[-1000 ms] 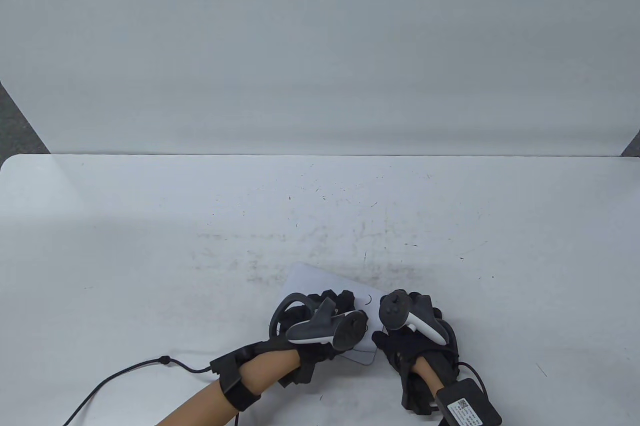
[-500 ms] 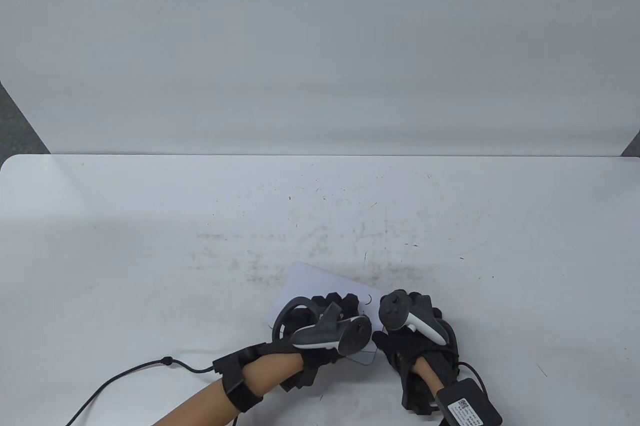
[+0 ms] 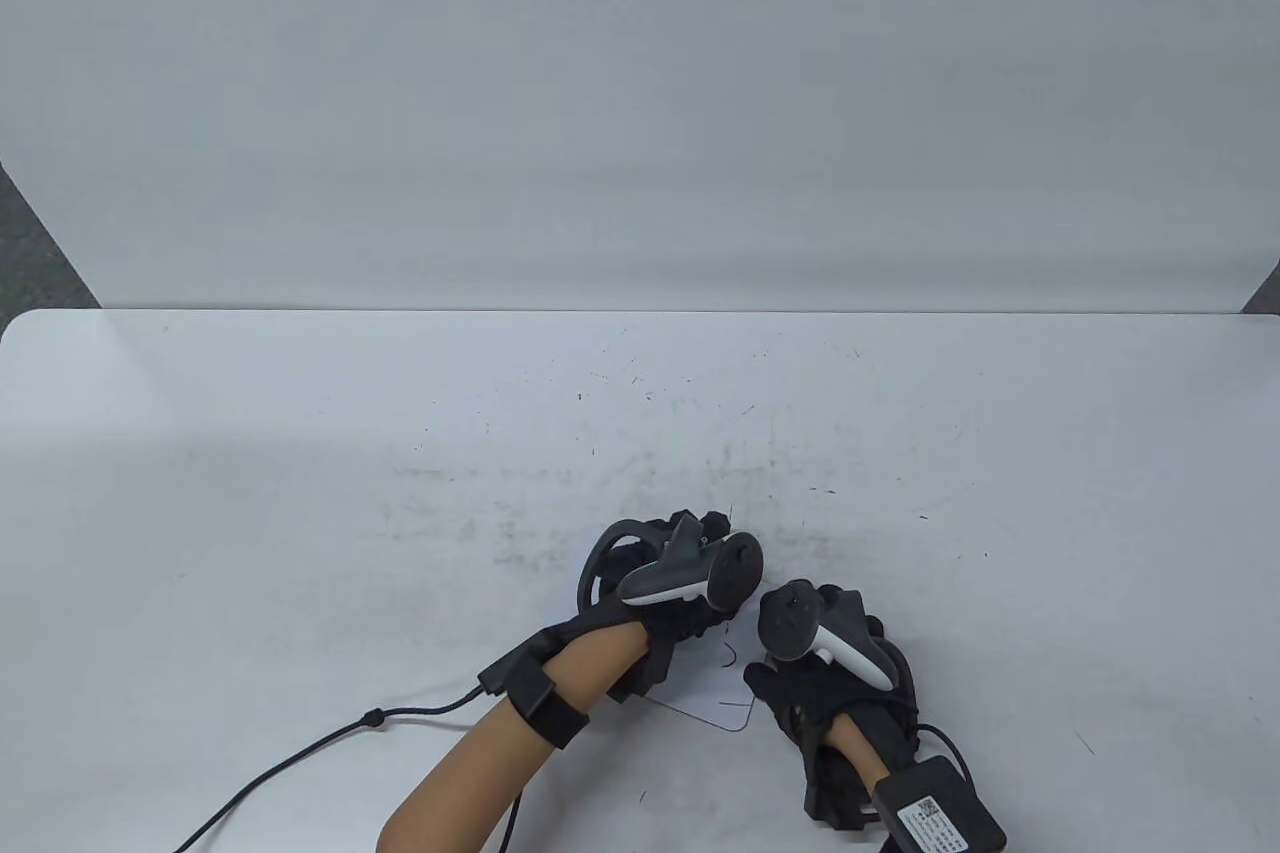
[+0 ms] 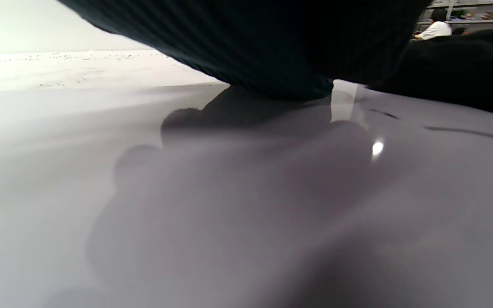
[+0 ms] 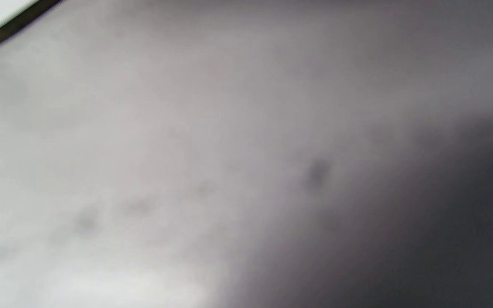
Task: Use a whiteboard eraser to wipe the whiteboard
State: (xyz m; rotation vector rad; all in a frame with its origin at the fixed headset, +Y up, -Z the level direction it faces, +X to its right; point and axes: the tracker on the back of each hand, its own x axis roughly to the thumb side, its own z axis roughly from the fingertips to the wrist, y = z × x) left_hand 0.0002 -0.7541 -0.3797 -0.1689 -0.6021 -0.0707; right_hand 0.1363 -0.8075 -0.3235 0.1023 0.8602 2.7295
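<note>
Now, starting at the left, a cable (image 3: 375, 717) trails across the bench (image 3: 300, 453) to my left hand (image 3: 672, 598), which sits palm-down over the far end of the whiteboard (image 3: 712, 698). I cannot see the eraser in any view. I judge it to be under that palm, but the tracker and glove hide the fingers, so I cannot tell how far they are curled or whether they grip anything. From the left wrist view the dark glove (image 4: 250, 42) hangs low over the glossy board (image 4: 246, 205) and seems to touch it.

Only the near corner of the board shows in the table view, lying flat on the bench between my two hands. A curved pen mark (image 3: 733, 655) remains on it, just right of the left hand, and the same stroke shows in the left wrist view (image 4: 469, 131).

The right hand (image 3: 815, 683) rests at the board's right edge, apparently pinning it. Its fingers are hidden too, and the right wrist view is too blurred to help, so I cannot tell their state.

To wipe well, I would press evenly and sweep the left hand back toward me and rightward across that mark. The right hand should hold firm so the light, slick board does not skate. I would overlap the passes, since a single pass may only smear the ink.
</note>
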